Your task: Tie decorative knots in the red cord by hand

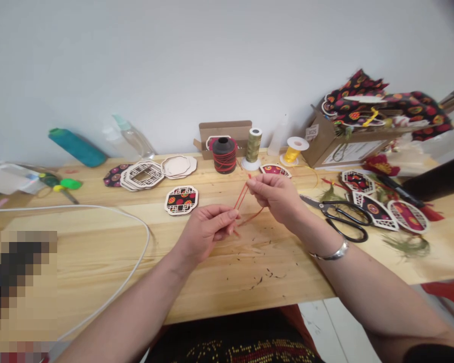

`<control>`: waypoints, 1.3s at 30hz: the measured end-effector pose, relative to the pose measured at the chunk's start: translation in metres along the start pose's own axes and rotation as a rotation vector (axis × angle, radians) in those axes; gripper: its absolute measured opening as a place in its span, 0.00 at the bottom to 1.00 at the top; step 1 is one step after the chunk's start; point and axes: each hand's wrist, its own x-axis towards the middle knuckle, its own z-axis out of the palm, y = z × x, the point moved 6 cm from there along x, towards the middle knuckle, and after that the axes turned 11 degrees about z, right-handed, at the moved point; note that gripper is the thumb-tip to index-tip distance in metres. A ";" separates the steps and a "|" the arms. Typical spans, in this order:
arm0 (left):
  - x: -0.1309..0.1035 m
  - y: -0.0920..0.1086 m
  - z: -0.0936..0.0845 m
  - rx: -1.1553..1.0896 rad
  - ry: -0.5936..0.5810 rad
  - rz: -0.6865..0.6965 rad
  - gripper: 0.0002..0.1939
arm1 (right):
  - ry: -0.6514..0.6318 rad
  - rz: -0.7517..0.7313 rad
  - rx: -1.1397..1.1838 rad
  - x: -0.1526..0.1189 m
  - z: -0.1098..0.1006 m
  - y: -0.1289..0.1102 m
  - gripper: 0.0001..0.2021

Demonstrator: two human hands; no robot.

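Note:
A thin red cord runs doubled between my two hands above the wooden table. My left hand pinches its lower part between thumb and fingers, with a short end hanging out below. Higher and to the right, my right hand grips the top of the loop in its fingertips; a slack length trails beneath it. Left of my hands lies an octagonal wooden-framed piece with patterned cloth. Black-handled scissors rest beside my right wrist.
Along the back stand a dark spool with red cord, a green thread cone and a yellow ribbon spool. Wooden frames lie left. A cardboard box of cloth sits right, near finished pieces. A white cable crosses the left.

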 end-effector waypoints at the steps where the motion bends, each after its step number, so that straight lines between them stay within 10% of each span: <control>1: 0.000 0.000 0.000 0.015 -0.008 0.003 0.10 | 0.020 -0.012 0.009 0.001 -0.004 -0.002 0.14; 8: -0.003 -0.006 0.004 0.141 -0.168 -0.063 0.09 | 0.189 -0.133 0.004 0.004 -0.030 -0.023 0.14; 15: -0.034 -0.014 0.026 0.295 -0.752 -0.318 0.05 | 0.262 -0.219 0.036 0.004 -0.043 -0.035 0.14; 17: -0.028 -0.010 0.025 0.215 -0.656 -0.234 0.06 | 0.219 -0.218 0.003 0.001 -0.037 -0.034 0.13; 23: 0.003 0.020 -0.027 0.051 0.300 0.397 0.08 | -0.010 -0.136 -0.255 -0.016 0.000 -0.026 0.11; 31: -0.005 0.018 -0.005 0.096 0.079 0.382 0.11 | -0.140 -0.128 -0.420 -0.028 0.023 -0.016 0.09; 39: -0.003 0.019 -0.005 0.307 0.096 0.341 0.13 | -0.040 -0.135 -0.453 -0.020 0.018 -0.014 0.09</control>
